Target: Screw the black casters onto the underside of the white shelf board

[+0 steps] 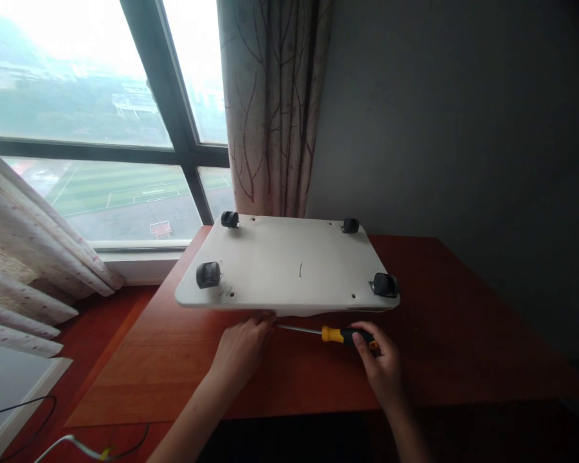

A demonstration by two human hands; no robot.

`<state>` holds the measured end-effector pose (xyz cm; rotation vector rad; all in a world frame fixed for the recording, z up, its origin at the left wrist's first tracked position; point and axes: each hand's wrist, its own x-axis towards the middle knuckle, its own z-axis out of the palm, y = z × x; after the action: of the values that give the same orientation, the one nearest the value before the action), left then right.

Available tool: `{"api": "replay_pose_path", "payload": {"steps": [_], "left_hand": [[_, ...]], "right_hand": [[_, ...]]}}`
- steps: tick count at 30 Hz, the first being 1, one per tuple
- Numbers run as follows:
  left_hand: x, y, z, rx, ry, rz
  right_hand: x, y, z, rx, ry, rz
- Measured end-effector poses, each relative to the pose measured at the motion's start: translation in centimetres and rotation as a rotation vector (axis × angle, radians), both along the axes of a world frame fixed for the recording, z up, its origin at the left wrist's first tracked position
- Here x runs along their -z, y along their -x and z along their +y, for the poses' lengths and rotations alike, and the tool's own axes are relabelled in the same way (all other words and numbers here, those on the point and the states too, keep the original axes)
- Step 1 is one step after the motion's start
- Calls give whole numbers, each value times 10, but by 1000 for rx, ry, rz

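Note:
In the head view a white panel [289, 257] with rounded corners lies with its black caster wheels facing up, including the near-left caster [208, 274] and the near-right caster [385, 284]. My right hand [381, 360] is closed round the black and yellow handle of a screwdriver [335, 334], its metal shaft pointing left. At the screwdriver's tip, just below the panel's front edge, is my left hand [246, 337]. Its fingers are pinched together, and whatever they hold is too small or hidden to name.
The panel rests on a reddish-brown wooden table [444, 321]. Behind it hang a patterned curtain [275, 116] and a grey wall [439, 116]. A window [67, 77] stands at the left. A white cable [70, 439] runs below the table's front-left edge.

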<state>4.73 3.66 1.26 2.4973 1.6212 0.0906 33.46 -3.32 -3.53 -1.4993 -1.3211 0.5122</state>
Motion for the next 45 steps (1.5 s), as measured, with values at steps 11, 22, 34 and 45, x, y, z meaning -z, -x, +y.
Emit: {"api": "replay_pose_path", "payload": {"steps": [11,22,34,45], "left_hand": [[2,-5,7,98,31,18],[-5,7,11,184,35,42],[0,5,9,185,0,-83],[2,2,-3,159,-76,-353]], "right_hand": [[1,1,0,23,89,150],[4,0,1,18,73,160],[-5,3,0,73,75,187],[-10,2,-2,149,51,274]]}}
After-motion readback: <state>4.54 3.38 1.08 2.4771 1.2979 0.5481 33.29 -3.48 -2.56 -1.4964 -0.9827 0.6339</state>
